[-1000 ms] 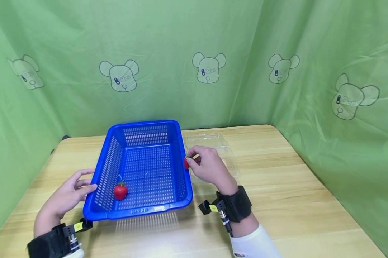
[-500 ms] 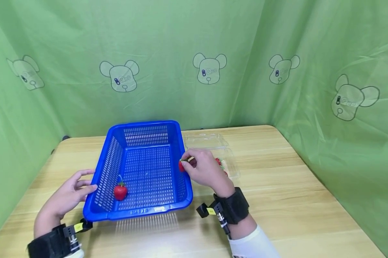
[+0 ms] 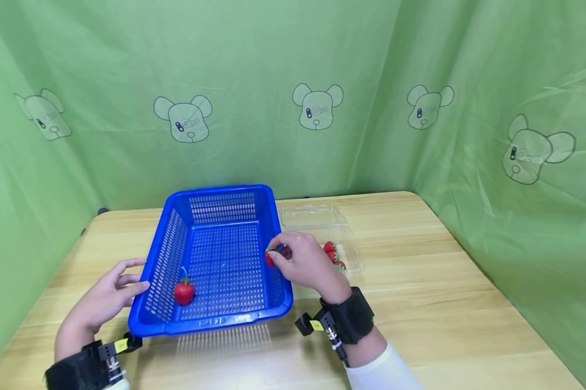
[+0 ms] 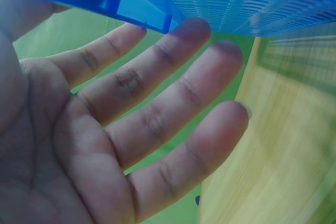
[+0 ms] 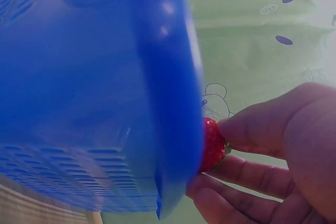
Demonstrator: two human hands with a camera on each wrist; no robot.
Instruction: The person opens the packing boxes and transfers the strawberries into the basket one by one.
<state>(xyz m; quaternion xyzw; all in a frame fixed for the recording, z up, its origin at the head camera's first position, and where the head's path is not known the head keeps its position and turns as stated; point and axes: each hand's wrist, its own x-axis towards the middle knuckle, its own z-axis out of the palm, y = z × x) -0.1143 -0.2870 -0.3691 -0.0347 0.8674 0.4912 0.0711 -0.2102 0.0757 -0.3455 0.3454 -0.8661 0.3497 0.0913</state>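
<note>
A strawberry (image 3: pixel 270 258) is pinched between thumb and fingers of my right hand (image 3: pixel 305 261), just inside the right rim of a blue perforated plastic basket (image 3: pixel 279 216). In the right wrist view, that rim hides part of the held strawberry (image 5: pixel 212 144); its green leaves face my fingers. My left hand (image 3: pixel 109 292) holds the basket's left rim, thumb over the rim and other fingers extended below it along the outer wall. Another red strawberry (image 3: pixel 183 292), with a pale stem, lies in the basket's near-left corner.
Behind my right hand, a clear plastic clamshell box (image 3: pixel 344 234) holds several strawberries (image 3: pixel 333 254), its lid (image 3: pixel 312 215) open toward the back. The wooden table (image 3: pixel 420 281) ends at a green curtain (image 3: pixel 254 65) with bear-face drawings.
My right hand carries the strawberry leftward from beside the basket to over its inside edge, uncovering strawberries in the clear box. My left hand stays at the rim.
</note>
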